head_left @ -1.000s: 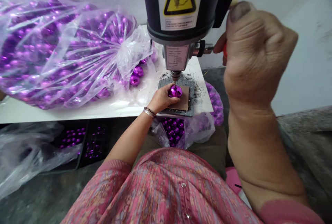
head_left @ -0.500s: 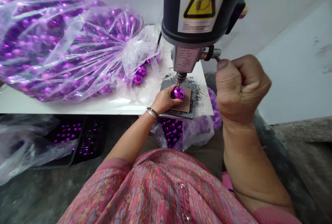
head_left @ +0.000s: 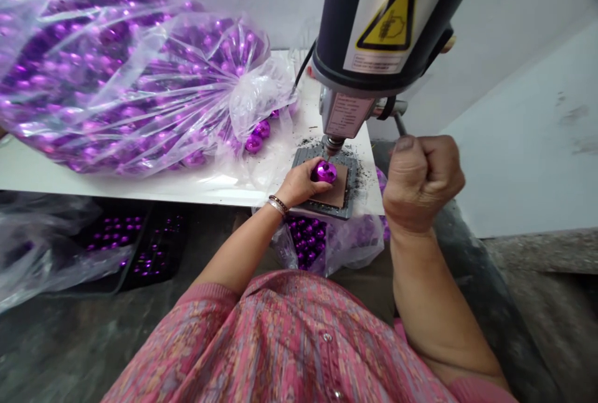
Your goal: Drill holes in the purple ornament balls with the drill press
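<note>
A shiny purple bauble (head_left: 326,172) sits on a square brown pad (head_left: 339,193) over the grey base plate (head_left: 344,210) of a drill press (head_left: 397,17). The left hand (head_left: 300,184) has its grip closed on the bauble from the left, thumb along the near side and fingers round the far side; its forearm slants up from the lower left, nearly straight at the wrist. Just above the bauble is the drill chuck (head_left: 333,144); whether the bit touches the bauble, I cannot tell. The right hand (head_left: 423,182) is raised beside the machine, its grip closed in a fist round the end of the feed lever (head_left: 400,124), thumb uppermost and the forearm rising steeply below it. Dark shavings (head_left: 360,177) litter the white worktop (head_left: 140,186) round the plate. To the left, loose baubles (head_left: 254,144) lie near a big clear bag (head_left: 126,79) packed with more.
</note>
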Motion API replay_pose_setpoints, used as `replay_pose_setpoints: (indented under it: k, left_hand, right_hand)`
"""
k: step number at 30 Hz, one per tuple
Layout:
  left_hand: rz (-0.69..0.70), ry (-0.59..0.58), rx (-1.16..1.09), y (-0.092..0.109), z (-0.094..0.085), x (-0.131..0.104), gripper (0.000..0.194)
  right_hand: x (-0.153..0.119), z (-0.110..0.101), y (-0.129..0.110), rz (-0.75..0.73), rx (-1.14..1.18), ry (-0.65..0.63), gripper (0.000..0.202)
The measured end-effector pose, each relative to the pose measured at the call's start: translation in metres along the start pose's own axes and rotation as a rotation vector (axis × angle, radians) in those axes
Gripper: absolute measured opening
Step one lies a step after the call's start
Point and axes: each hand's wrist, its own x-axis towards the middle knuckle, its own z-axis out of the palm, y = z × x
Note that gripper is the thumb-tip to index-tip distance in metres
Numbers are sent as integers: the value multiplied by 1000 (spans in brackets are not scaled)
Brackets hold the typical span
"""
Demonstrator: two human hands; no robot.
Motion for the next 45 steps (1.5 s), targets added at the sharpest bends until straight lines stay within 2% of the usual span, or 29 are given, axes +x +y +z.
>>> replay_pose_setpoints:
  k: [4,8,11,14,18,23,26,30,33,36,37,39,42,45]
  left_hand:
    - [11,9,-3,-3,2,0,65]
    - [30,22,7,-4,3,-1,58]
    - [23,26,8,-3,3,-1,62]
    - [4,34,14,-3,3,-1,67]
    - [4,30,16,-3,3,0,63]
    - [41,27,6,1,-2,-8,60]
    - [63,12,1,3,-8,-23,60]
    - [130,-71,-9,1,-15,-46,68]
    - [178,-209,-14,0,-19,-61,72]
    - [157,-292,-40,-2,-27,-68,74]
    - [129,-274,-46,-3,-30,-67,71]
    - [56,-158,-31,-10,-41,-58,58]
    - [-74,150,92,-27,-65,-28,37]
    - [-167,441,317,-48,-90,7,39]
  right_hand:
    - [-4,2,3,-12,-10,46,48]
    - [-14,7,11,-39,-16,51,39]
    - [-23,12,18,-79,18,52,34]
    - [-21,10,18,-85,43,53,38]
    - [7,-1,-2,-61,48,20,48]
    - [60,-6,-26,228,203,-60,47]
    - [78,-4,-27,295,249,-88,46]
    - [80,-2,-25,260,249,-87,47]
    - [77,-3,-25,239,249,-76,48]
    - [74,-4,-25,241,212,-96,49]
    - [73,-4,-25,238,207,-93,49]
    - [70,-4,-24,225,222,-39,49]
    - [68,-3,-24,257,235,1,46]
    - [67,-2,-26,267,238,-18,47]
